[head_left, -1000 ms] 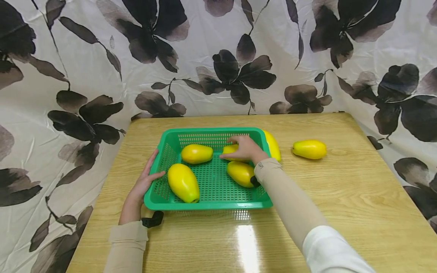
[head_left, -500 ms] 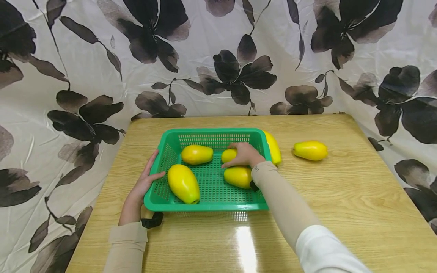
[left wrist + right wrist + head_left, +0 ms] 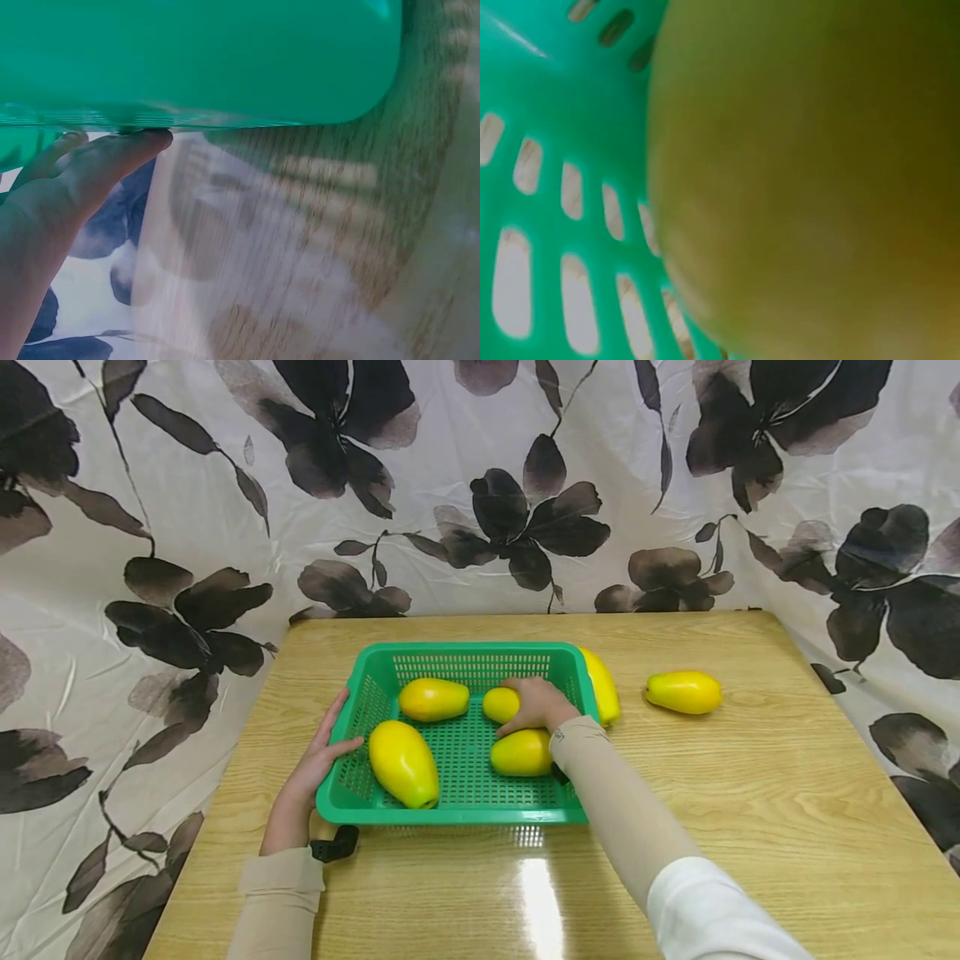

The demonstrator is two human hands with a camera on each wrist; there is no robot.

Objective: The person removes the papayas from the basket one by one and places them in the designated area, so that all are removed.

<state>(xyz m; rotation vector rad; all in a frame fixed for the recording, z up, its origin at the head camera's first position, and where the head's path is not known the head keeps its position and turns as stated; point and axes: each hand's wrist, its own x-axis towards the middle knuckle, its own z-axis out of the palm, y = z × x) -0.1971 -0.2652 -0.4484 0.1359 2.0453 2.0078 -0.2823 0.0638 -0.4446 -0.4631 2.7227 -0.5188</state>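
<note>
Green basket [image 3: 457, 816] holds four papayas [image 3: 500, 704]; right grip [image 3: 536, 702] clasps one, left grip [image 3: 318, 760], spread, touches rim [image 3: 329, 777]

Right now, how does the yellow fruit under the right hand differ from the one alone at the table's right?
The held fruit is inside the green basket; the lone fruit lies on the table. The right hand partly covers the held fruit; the lone fruit shows whole. Both are yellow.
</note>
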